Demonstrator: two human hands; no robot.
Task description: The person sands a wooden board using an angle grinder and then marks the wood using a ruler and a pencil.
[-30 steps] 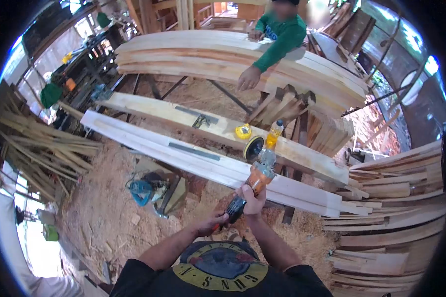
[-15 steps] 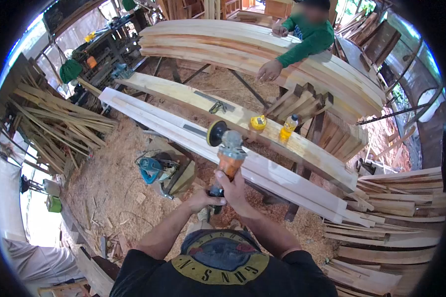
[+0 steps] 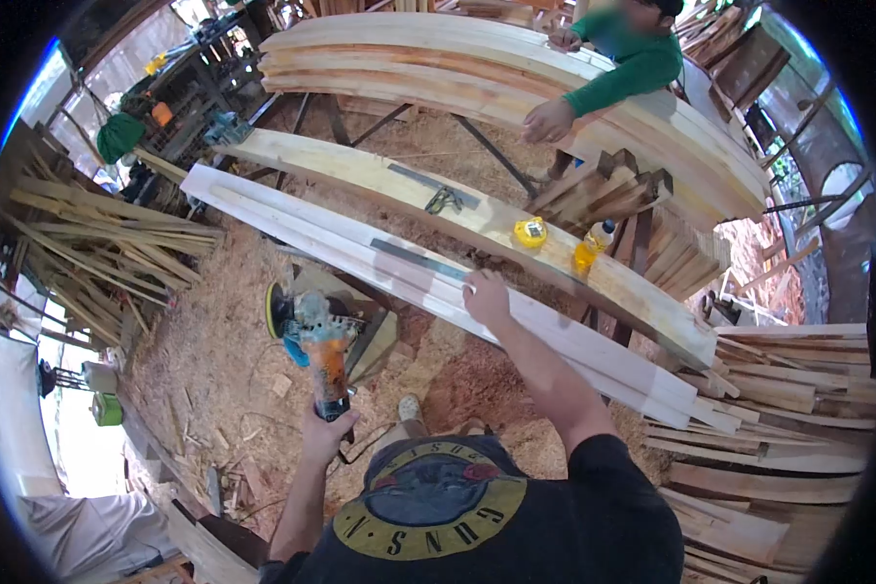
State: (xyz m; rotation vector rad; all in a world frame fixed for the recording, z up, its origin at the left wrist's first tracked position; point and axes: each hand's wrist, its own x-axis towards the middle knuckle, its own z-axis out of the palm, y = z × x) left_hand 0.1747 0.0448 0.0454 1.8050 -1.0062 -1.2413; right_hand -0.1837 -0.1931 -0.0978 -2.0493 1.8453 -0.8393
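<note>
My left hand (image 3: 327, 434) is closed around the black handle of an angle sander (image 3: 327, 362), held out to the left over the shavings. Its round yellow-edged pad (image 3: 277, 310) faces left. My right hand (image 3: 487, 300) is over the pale long planks (image 3: 565, 336), with bent fingers at the near end of a dark flat strip (image 3: 409, 255) lying on them. The fingertips are partly hidden. Behind, on a thicker board (image 3: 341, 170), are another dark strip (image 3: 428, 183), a small dark tool (image 3: 445, 200), a yellow round container (image 3: 530, 233) and a yellow bottle (image 3: 592, 248).
A blue power tool (image 3: 295, 352) is partly hidden behind the sander. Across the boards, a person in a green sleeve (image 3: 625, 83) leans over stacked curved planks (image 3: 380, 54). Timber piles stand left (image 3: 97, 234) and right (image 3: 779, 389); wood shavings (image 3: 234, 389) cover the floor.
The sander has moved from over the planks to the left, now in my left hand alone. My right hand has let go of it and reached forward to the dark strip's end.
</note>
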